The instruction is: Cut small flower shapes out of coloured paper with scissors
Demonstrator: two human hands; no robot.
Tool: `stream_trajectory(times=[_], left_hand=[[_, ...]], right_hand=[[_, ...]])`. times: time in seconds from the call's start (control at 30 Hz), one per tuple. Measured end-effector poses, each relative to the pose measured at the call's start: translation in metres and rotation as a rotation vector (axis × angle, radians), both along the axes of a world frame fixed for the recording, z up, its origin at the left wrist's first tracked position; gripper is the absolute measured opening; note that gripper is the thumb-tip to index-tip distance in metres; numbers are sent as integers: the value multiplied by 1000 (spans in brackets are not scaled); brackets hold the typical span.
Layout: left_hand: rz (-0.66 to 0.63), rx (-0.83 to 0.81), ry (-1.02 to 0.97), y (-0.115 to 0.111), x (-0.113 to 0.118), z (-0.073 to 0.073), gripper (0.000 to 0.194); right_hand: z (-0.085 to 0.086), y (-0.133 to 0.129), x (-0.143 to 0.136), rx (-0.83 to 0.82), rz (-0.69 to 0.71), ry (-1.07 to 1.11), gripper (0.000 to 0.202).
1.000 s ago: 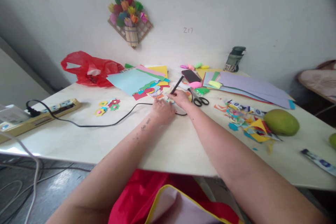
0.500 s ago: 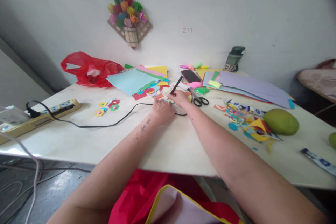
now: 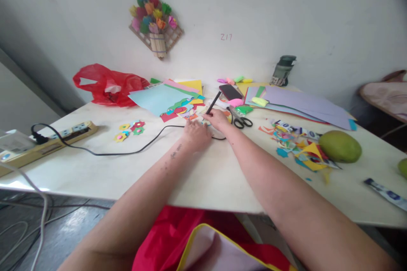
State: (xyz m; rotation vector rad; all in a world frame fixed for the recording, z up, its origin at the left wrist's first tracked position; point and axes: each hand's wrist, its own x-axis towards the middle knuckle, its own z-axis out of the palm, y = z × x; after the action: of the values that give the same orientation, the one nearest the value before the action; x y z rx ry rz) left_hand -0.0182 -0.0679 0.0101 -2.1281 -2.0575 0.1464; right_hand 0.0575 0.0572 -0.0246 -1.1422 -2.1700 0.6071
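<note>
My right hand [image 3: 218,119] is closed round a slim black pen [image 3: 214,102], which slants up and away from the fingers. Close beside it, my left hand [image 3: 197,134] rests low on the table with its fingers bent and together; what is under the fingertips is mostly hidden. Coloured paper scraps [image 3: 181,110] lie just beyond both hands. A black cable [image 3: 152,139] runs under my left hand and shows again to its right. Scissors with black handles [image 3: 242,123] lie to the right of my right hand.
Paper flowers [image 3: 137,127] lie at left, near a power strip [image 3: 85,128] and a red plastic bag [image 3: 108,87]. Beyond the hands are a phone [image 3: 231,92], purple paper sheets [image 3: 295,101] and a bottle [image 3: 282,70]. On the right are paper offcuts [image 3: 310,156] and a green mango [image 3: 340,147].
The view has shifted very slightly. Both hands and the pen keep about the same place.
</note>
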Motion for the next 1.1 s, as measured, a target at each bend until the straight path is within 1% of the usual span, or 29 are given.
stream_trajectory(times=[0.33,0.5,0.63,0.77,0.9,1.0,1.1], left_hand=[[-12,38,-37,0,-1,-2,48],[-1,-5,17,0,0,0,53],[1,-8,19,0,0,0,53],[-1,15,-1,0,0,-1,50],[-1,36,-31,-1,0,-1,49],[1,42,-35,-2,0,-1,48],[6,23,-13,-2,1,0,49]], right_hand=[[-1,1,0,-1,-4,29,21],[-2,3,0,10,-18,18,22],[-4,4,-1,15,-20,25,23],[-5,6,-1,9,-20,51,23],[-6,7,0,26,-38,130,23],[-7,7,0,32,17,168,20],[-8,6,0,27,66,160,19]])
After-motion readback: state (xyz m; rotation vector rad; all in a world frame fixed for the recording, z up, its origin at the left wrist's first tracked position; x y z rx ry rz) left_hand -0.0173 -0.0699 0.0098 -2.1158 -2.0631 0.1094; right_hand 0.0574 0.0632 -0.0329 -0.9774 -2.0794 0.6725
